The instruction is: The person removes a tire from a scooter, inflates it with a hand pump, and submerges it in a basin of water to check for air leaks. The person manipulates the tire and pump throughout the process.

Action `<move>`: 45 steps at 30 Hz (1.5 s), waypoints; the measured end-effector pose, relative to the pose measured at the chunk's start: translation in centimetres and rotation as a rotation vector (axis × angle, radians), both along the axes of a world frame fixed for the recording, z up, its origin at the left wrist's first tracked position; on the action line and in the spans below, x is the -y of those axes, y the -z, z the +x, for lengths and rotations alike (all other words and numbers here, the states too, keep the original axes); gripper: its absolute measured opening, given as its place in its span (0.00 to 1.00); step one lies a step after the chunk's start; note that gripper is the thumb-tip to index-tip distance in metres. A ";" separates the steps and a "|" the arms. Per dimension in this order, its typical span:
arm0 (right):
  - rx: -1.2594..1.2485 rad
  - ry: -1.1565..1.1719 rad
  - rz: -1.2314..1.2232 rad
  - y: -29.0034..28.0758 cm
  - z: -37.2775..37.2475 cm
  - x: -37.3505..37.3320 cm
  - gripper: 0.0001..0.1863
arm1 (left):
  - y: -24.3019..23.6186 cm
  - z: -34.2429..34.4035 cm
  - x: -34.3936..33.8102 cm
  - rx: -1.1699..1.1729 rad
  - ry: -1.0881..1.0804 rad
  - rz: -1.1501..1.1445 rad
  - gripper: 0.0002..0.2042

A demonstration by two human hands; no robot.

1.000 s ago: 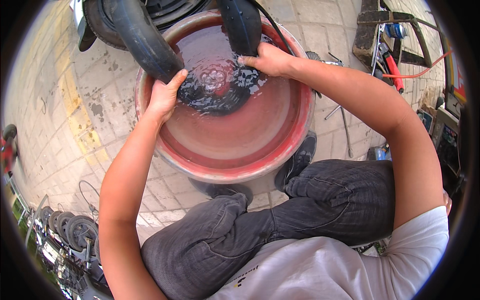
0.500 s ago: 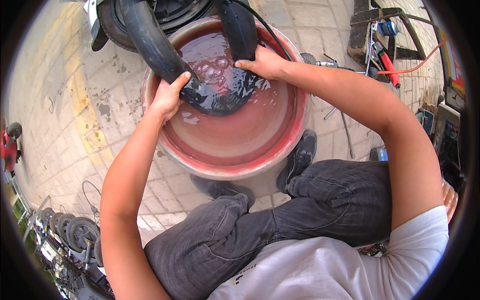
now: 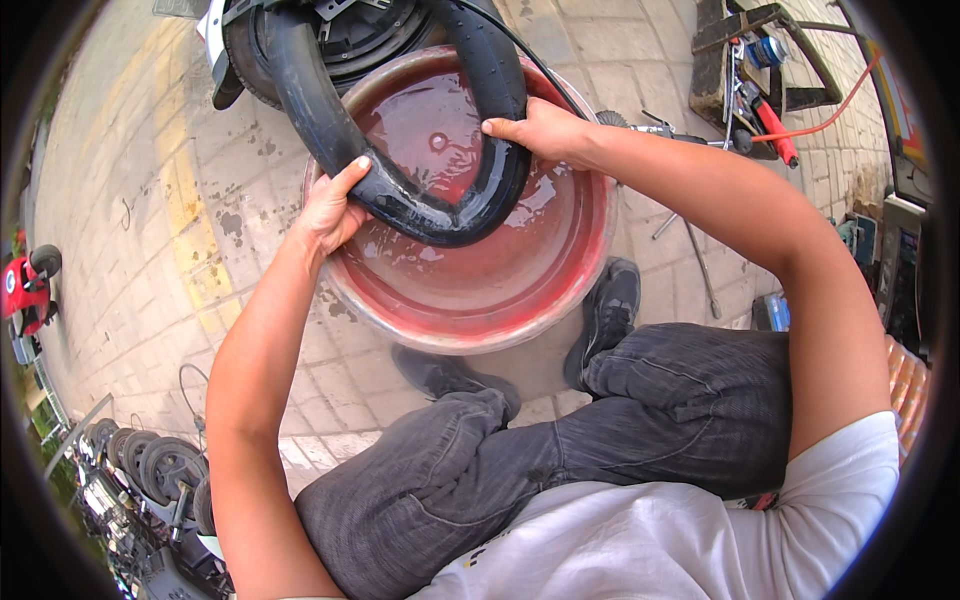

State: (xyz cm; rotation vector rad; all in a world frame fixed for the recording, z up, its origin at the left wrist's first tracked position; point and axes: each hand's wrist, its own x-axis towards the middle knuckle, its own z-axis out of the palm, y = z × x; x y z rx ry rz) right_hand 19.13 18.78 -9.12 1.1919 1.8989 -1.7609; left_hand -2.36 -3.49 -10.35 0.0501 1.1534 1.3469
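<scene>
A black rubber inner tube, wet and shiny along its lower bend, is held over a round red basin of water. My left hand grips the tube's left side, thumb on top. Around its right side my right hand is wrapped, thumb pointing left. The bend hangs at or just above the water; one bubble floats inside the loop. Both upper ends of the tube run up towards a wheel at the top, where the rest of it leaves the picture.
A black hose passes over the basin's far right rim. Metal tools lie on the paving to the right, near a tool rack with a red-handled tool. Several wheels stand at lower left; a red scooter is at far left.
Both hands have raised the inner tube, and its lower bend has come up out of the water. The cluster of bubbles has shrunk to one. The view has shifted slightly.
</scene>
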 end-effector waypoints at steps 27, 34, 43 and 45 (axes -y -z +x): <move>-0.835 -0.483 0.696 -15.3 0.4 6.4 0.16 | -3.8 1.3 4.0 -0.093 -0.004 -0.309 0.42; -0.909 -0.638 0.757 -7.9 0.1 4.5 0.15 | -3.0 5.6 5.0 -0.042 0.090 -0.270 0.45; -0.551 -0.984 0.666 -10.5 0.0 3.5 0.28 | -2.6 7.7 5.9 -0.407 0.465 -0.289 0.21; -0.559 -0.916 0.682 -10.7 0.2 2.6 0.25 | -3.0 6.9 5.7 -0.279 0.484 -0.260 0.22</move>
